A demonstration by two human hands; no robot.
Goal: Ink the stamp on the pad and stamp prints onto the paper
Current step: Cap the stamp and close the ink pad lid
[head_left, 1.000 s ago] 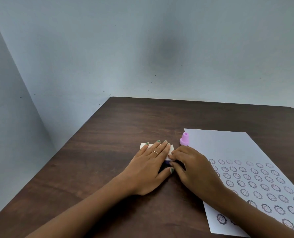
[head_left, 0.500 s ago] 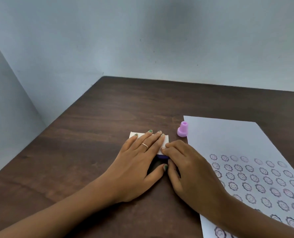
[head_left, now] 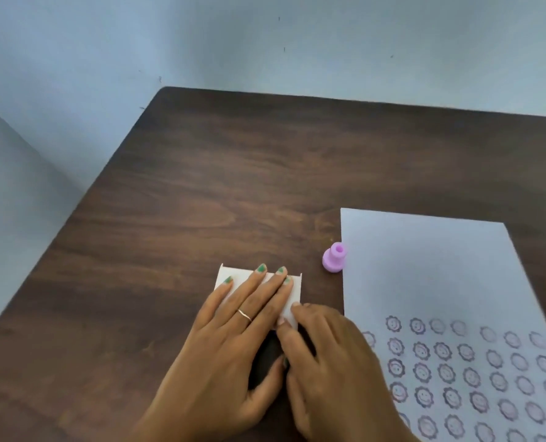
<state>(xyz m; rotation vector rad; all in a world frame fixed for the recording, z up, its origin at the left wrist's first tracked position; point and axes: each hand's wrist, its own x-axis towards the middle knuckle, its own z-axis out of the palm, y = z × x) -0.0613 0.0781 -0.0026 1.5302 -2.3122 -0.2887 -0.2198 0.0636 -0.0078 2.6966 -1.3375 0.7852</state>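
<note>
A dark brown wood-grain table (head_left: 201,193) fills most of the frame, set against pale blue walls (head_left: 105,52) at the top and left. Low in the middle, a small white rectangular case (head_left: 294,298), presumably the ink pad's box, lies flat on the table. The left hand (head_left: 233,346) rests palm down on top of it with fingers spread straight and flat, green-painted nails reaching almost to the case's far edge and a thin ring on one finger; it presses on the case and does not close around it. The right hand (head_left: 332,371), just to the right, has its fingertips at the case's near right corner and curls slightly there; whether it actually pinches an edge or only touches it cannot be told, as the contact is blurred and partly hidden. The thumbs of the two hands nearly meet below the case.

A small lilac plastic stamp (head_left: 334,257) with a round base and a short hollow stem stands upright up and to the right of both hands, apart from them and held by neither, right at the left edge of a white sheet of paper (head_left: 424,266). The sheet occupies the right side of the frame; its lower part carries rows of purple round smiley prints (head_left: 469,378), while its upper part is blank. The right wrist overlaps the sheet's lower left edge.
</note>
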